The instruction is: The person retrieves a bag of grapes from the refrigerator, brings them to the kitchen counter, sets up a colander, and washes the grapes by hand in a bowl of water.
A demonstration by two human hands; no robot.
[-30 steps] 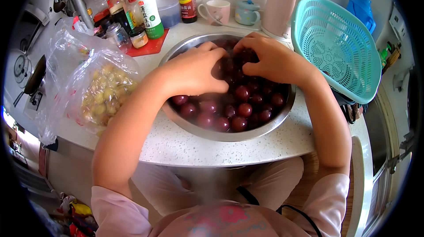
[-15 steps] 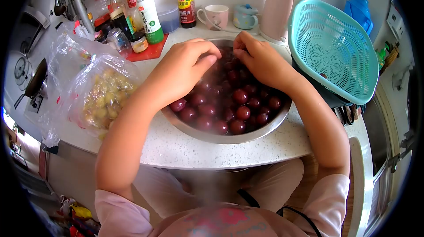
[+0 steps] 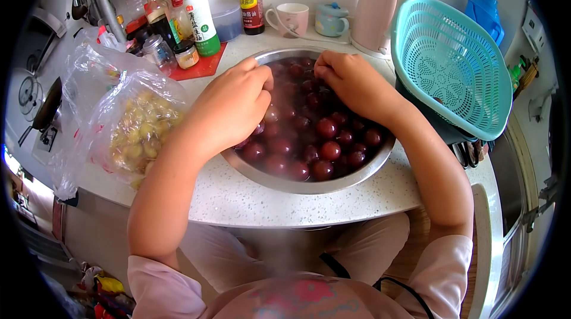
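A wide steel bowl [image 3: 321, 187] stands on the counter, filled with round, dark red fruits [image 3: 326, 128] that look like large grapes. My left hand [image 3: 238, 102] is over the bowl's left side with its fingers curled in; whatever they hold is hidden. Across the bowl, by the far right rim, my right hand [image 3: 355, 84] has its fingers pinched together above the fruit. I cannot make out anything between those fingertips. The two hands are apart.
To the left lies a clear plastic bag [image 3: 146, 125] of yellow-green round fruits. A turquoise basket [image 3: 499, 87] stands at the right. Behind are a pink kettle [image 3: 373, 12], a cup [image 3: 291, 18], a sauce bottle [image 3: 251, 6] and several condiments on a red mat [image 3: 208, 66].
My left hand has moved left and slightly down, away from the bowl's far middle, and its fingers have curled in. My right hand has shifted slightly down and right.
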